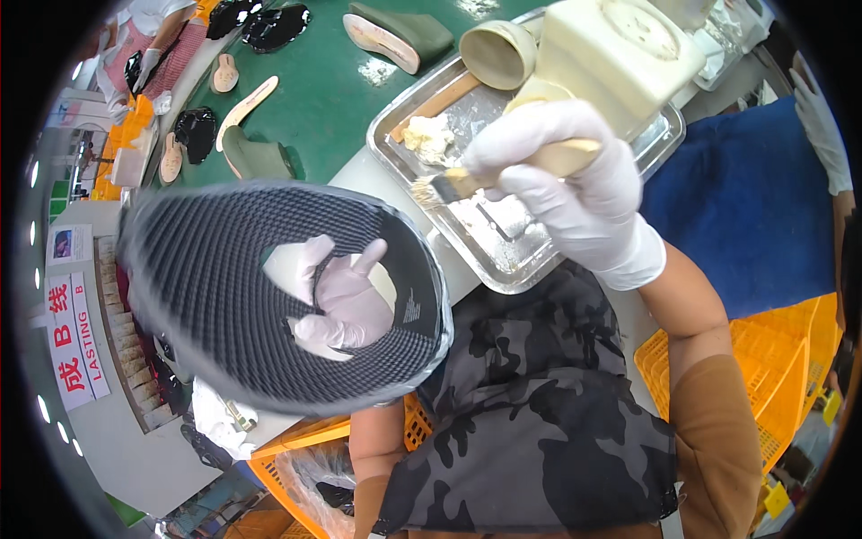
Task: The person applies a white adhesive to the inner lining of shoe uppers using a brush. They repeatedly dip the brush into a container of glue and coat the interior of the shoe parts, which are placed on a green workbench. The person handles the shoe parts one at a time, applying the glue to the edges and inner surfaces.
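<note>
A dark grey mesh-knit shoe upper is propped from inside by the gloved left hand (fingers spread within the opening), low beside the dented metal tray. A wooden-handled bristle brush is gripped tight by the right hand.
</note>
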Tool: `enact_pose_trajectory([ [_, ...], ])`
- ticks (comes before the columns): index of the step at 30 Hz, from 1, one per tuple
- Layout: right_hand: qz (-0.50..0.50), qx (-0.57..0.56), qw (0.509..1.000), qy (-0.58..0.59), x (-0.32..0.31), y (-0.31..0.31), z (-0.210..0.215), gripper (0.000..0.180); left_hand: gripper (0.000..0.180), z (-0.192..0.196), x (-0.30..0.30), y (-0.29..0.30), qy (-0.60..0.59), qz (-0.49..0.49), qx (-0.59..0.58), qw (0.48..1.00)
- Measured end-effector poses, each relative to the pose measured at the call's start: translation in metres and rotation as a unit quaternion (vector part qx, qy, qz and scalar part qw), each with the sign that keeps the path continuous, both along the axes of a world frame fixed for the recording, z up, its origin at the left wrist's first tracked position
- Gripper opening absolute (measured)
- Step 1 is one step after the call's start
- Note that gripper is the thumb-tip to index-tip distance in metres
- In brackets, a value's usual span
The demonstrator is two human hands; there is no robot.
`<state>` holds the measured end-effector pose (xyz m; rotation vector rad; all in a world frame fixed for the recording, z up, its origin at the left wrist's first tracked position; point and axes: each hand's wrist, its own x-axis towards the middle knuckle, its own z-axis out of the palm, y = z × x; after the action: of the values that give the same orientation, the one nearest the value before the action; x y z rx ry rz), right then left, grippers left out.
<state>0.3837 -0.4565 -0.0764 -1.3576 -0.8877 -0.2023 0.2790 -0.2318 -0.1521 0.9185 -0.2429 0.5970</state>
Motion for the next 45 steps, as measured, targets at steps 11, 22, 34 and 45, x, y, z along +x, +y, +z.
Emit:
enact_pose_trajectory([
  [11,-0.169,-0.121,0.978,0.032,0.093,-0.054,0.045,0.023,0.060,0.004,-0.006,0.039,0.229,-0.250,-0.253,0.906],
  [22,-0.062,-0.089,0.974,0.200,0.118,-0.068,0.025,0.019,0.020,0.028,0.044,0.110,0.462,-0.145,0.004,0.875],
  [34,-0.083,-0.075,0.969,0.222,0.106,-0.058,0.033,0.020,0.029,0.043,0.154,0.195,0.527,0.254,0.374,0.720],
  [45,-0.072,-0.098,0.967,0.222,0.104,-0.058,0.031,0.025,0.025,0.011,0.167,0.212,0.532,0.326,0.613,0.485],
])
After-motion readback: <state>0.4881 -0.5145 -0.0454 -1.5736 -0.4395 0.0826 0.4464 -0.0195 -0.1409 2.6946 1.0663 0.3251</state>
